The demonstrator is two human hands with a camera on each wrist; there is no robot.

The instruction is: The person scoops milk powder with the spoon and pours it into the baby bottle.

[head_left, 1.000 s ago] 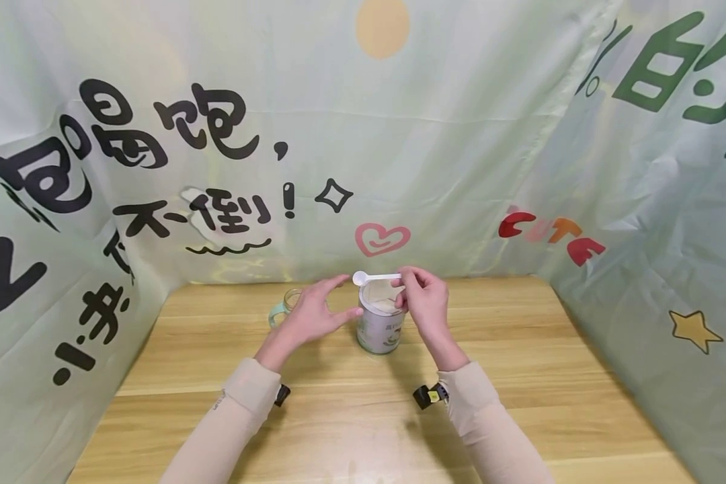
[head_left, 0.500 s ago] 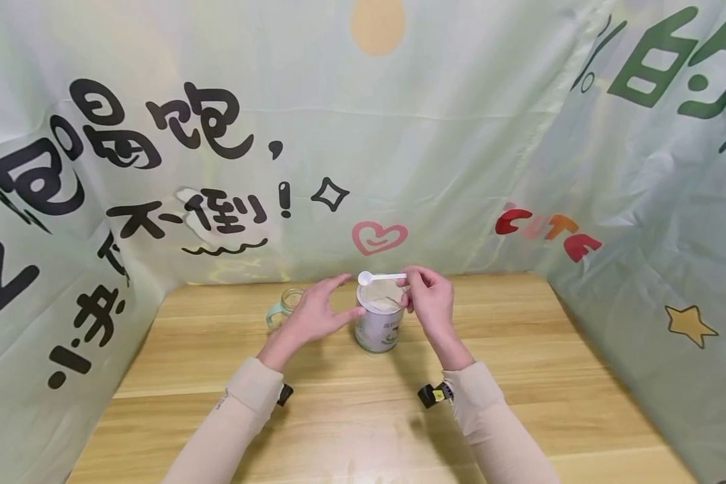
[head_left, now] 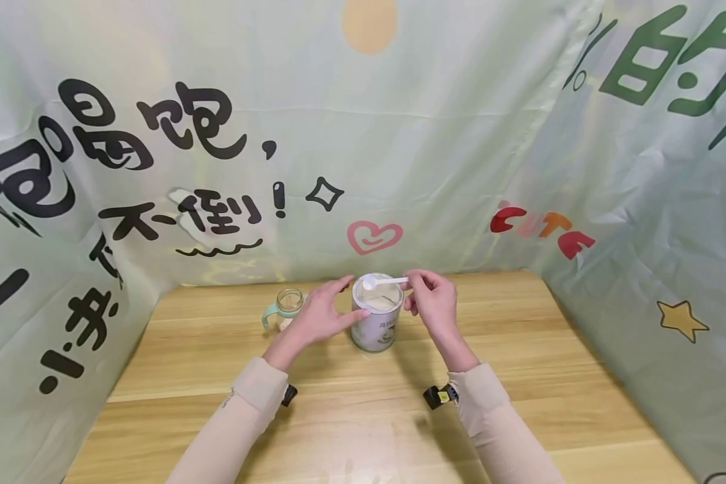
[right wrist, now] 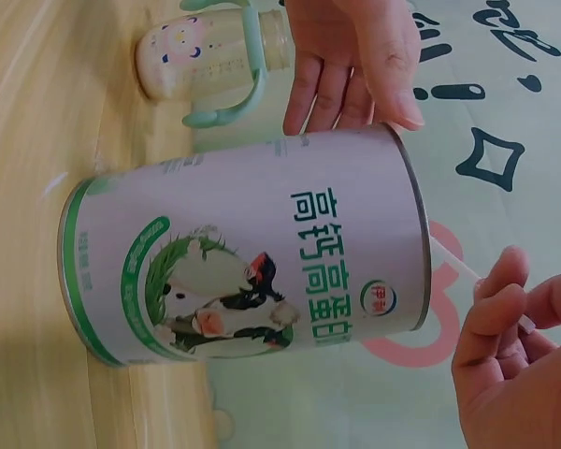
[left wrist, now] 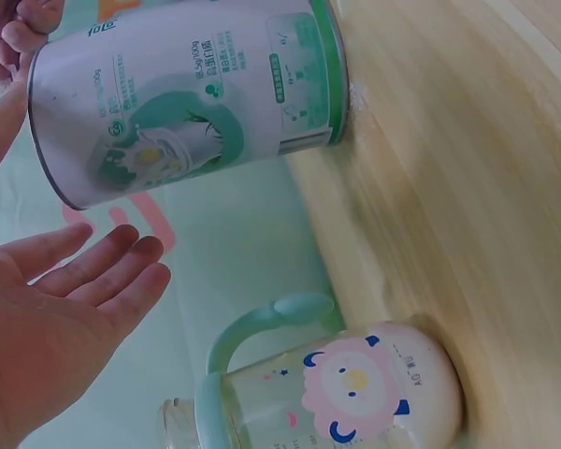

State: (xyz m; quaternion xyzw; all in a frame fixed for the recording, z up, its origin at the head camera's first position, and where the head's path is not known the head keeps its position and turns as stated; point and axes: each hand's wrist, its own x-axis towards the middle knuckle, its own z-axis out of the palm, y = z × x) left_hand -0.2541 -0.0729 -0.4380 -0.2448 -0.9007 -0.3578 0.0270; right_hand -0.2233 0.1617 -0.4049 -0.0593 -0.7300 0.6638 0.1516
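An uncovered milk powder can (head_left: 374, 331) stands upright on the table, pale powder (head_left: 380, 296) showing inside its rim. My right hand (head_left: 434, 304) pinches the handle of a white measuring scoop (head_left: 370, 282), whose bowl overlaps the can's mouth in the head view. From the right wrist view, the handle dips behind the rim and the bowl is hidden. My left hand (head_left: 325, 313) is spread at the can's left side, thumb tip right at the rim and fingers extended. Beside that hand sits a lidless baby bottle (left wrist: 355, 388) with mint green handles and a cartoon sheep print.
The wooden table (head_left: 351, 417) carries the can and bottle near its back edge. Printed cloth (head_left: 448, 168) hangs around the back and both sides. A black wrist camera (head_left: 440, 396) is strapped at the right cuff, another at the left.
The scoop has come down from above the can's back rim to over its mouth, and slightly right relative to the can. The left hand keeps its place; the whole head view has shifted slightly.
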